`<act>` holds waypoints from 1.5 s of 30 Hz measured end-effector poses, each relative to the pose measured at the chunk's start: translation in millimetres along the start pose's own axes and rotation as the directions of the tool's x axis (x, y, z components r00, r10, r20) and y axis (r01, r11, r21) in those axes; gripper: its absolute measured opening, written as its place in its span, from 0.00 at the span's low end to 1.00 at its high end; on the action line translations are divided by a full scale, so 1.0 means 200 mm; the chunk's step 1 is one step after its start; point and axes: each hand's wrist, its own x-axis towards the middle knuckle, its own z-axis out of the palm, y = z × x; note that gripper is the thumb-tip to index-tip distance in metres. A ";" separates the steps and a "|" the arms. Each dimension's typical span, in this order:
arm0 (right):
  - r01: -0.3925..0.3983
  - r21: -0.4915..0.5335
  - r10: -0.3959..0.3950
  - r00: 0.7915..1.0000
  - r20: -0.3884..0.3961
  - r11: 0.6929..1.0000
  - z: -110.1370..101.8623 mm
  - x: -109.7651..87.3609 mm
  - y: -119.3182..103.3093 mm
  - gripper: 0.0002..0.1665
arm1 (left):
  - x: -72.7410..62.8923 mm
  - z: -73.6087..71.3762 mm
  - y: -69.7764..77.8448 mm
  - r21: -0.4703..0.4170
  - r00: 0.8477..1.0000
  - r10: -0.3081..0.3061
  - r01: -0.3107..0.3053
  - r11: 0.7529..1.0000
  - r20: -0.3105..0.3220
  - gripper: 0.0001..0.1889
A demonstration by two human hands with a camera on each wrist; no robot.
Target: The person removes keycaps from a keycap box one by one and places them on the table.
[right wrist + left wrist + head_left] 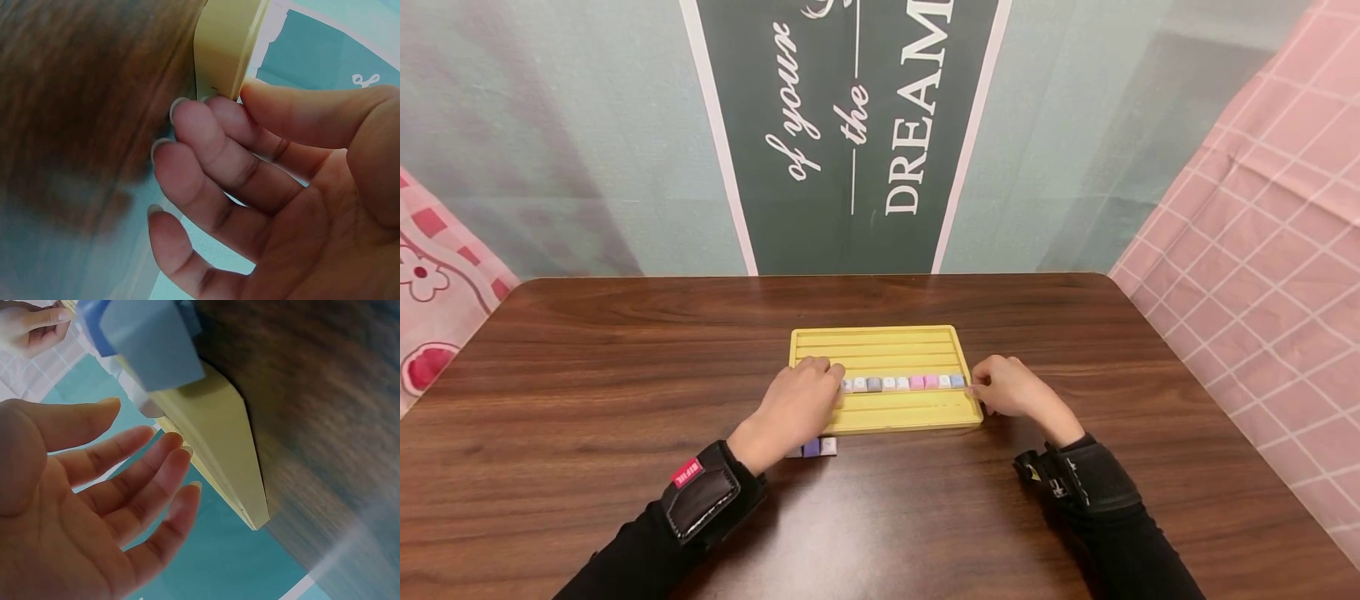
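A yellow ridged tray (880,421) lies on the table, with a row of small keycaps (902,383) in white, grey, pink and blue along one groove. My left hand (805,396) is over the tray's left part, at the left end of that row. In the left wrist view its fingers (169,469) are loosely bent, thumb apart from them, with nothing between. My right hand (1009,386) pinches the tray's right edge, thumb on the rim and fingertips (194,122) against the side, as the right wrist view shows. Near my left wrist lie several keycaps (812,447), partly hidden.
The brown wooden table (925,517) carries the tray near its middle. Behind it hangs a green cloth with lettering (850,167). Pink checked cloth (1262,250) borders the right side, and a patterned pink cloth (437,292) the left.
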 end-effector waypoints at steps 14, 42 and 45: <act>0.022 0.007 -0.022 1.000 -0.002 1.000 0.00 0.00 0.01 0.17 | 0.04 0.01 -0.01 0.023 0.998 0.008 -0.009 1.000 0.056 0.05; 0.018 0.012 -0.018 1.000 -0.009 1.000 0.00 0.00 0.01 0.17 | 0.08 0.00 0.02 0.126 0.994 -0.032 0.018 0.992 0.104 0.07; 0.023 0.009 -0.022 1.000 -0.014 1.000 0.00 0.00 0.01 0.17 | 0.09 0.00 0.02 0.132 0.994 -0.031 0.017 0.991 0.105 0.08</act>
